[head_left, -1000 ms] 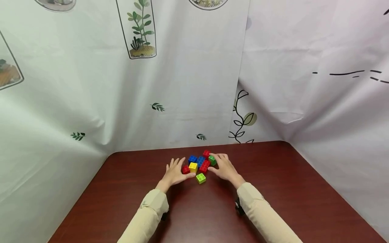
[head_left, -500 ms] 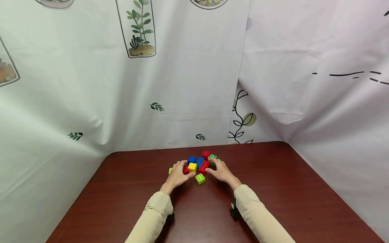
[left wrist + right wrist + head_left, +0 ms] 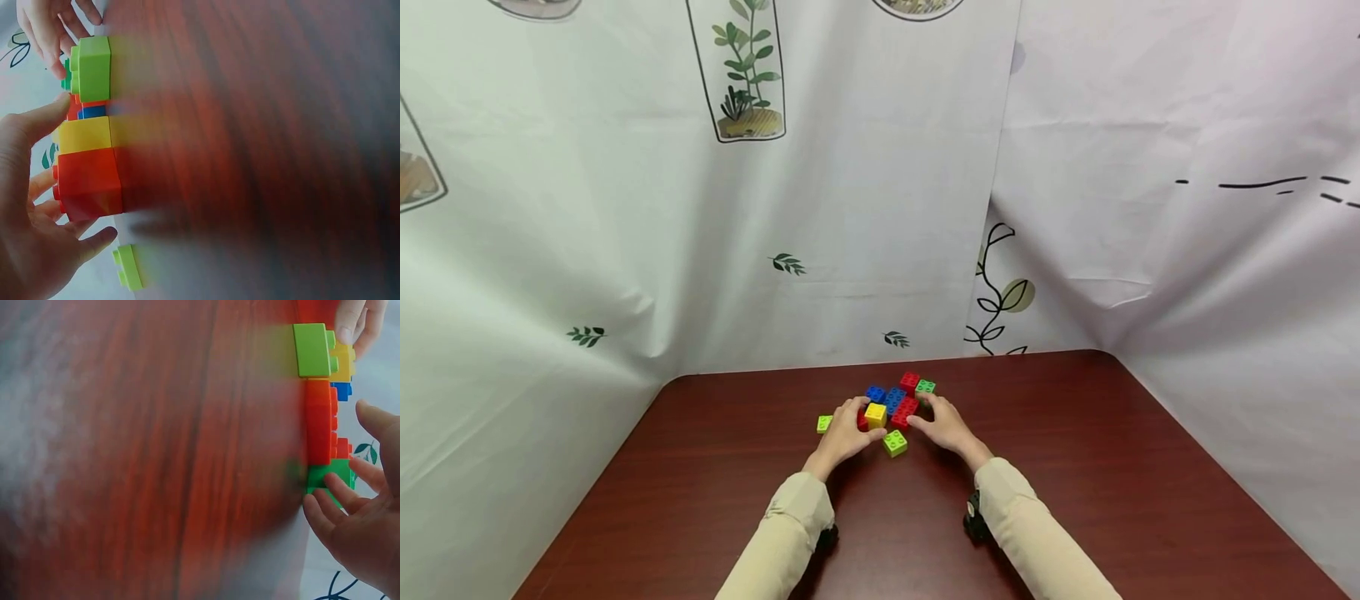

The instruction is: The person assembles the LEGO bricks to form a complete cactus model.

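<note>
Toy building bricks sit bunched near the table's far side. My left hand (image 3: 842, 435) cups the left of the bunch with fingers apart, its thumb beside the yellow brick (image 3: 876, 416). In the left wrist view, a red brick (image 3: 90, 187) lies between that thumb and the other fingers. My right hand (image 3: 950, 429) is at the opposite side, fingers spread against the green brick (image 3: 331, 467), thumb apart from the longer red brick (image 3: 319, 422). A lime brick (image 3: 895, 443) stands nearest me, between the hands. Neither hand grips a brick.
Two blue bricks, one (image 3: 875, 393) behind the yellow one and another (image 3: 895, 400) mid-bunch, adjoin a small red brick (image 3: 910, 382) at the back. Another lime brick (image 3: 824, 423) lies apart, left of my left hand. A printed cloth (image 3: 880, 208) hangs behind the table (image 3: 1075, 467).
My left hand has shifted right around the red brick, its fingers less stretched, and the separate lime brick has come into view behind it. My right fingers have drawn in slightly.
</note>
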`<state>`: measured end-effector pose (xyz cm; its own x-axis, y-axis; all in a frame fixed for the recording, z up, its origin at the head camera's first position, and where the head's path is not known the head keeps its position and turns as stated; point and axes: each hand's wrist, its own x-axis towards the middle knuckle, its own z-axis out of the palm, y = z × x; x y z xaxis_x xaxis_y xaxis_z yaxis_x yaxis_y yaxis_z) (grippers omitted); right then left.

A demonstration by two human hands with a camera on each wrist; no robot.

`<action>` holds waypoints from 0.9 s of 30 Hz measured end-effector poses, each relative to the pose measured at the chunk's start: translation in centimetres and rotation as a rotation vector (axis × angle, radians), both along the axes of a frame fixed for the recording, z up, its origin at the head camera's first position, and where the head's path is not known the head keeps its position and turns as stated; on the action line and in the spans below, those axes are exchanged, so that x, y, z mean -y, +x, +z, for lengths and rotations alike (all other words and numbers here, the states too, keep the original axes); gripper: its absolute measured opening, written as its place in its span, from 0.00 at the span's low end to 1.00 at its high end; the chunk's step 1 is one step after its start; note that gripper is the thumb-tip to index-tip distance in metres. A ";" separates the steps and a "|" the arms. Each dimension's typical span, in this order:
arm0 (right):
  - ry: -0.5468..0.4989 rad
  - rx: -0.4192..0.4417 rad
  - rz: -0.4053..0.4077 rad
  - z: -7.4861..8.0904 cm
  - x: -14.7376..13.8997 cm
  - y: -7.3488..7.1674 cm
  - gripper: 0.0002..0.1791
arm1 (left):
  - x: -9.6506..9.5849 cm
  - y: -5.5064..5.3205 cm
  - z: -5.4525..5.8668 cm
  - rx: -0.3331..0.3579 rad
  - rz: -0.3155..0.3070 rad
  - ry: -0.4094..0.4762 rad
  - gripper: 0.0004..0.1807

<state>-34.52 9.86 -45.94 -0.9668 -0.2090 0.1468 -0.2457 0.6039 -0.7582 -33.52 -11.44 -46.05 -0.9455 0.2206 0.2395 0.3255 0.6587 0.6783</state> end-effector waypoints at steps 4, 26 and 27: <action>-0.014 0.008 -0.013 -0.3 0.2 -0.1 0.30 | -0.1 -0.1 -0.1 0.007 0.001 0.014 0.33; -0.015 0.055 -0.115 -0.9 1.8 -0.5 0.34 | -0.4 -0.8 -0.4 0.006 0.026 0.062 0.22; -0.024 0.057 -0.123 -0.9 1.8 -0.4 0.34 | -0.4 -0.8 -0.4 0.003 0.026 0.058 0.21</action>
<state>-34.96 8.05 -46.85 -0.9919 -0.0850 0.0947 -0.1269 0.6080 -0.7837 -34.30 -11.02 -46.47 -0.9513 0.1819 0.2487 0.3071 0.6262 0.7166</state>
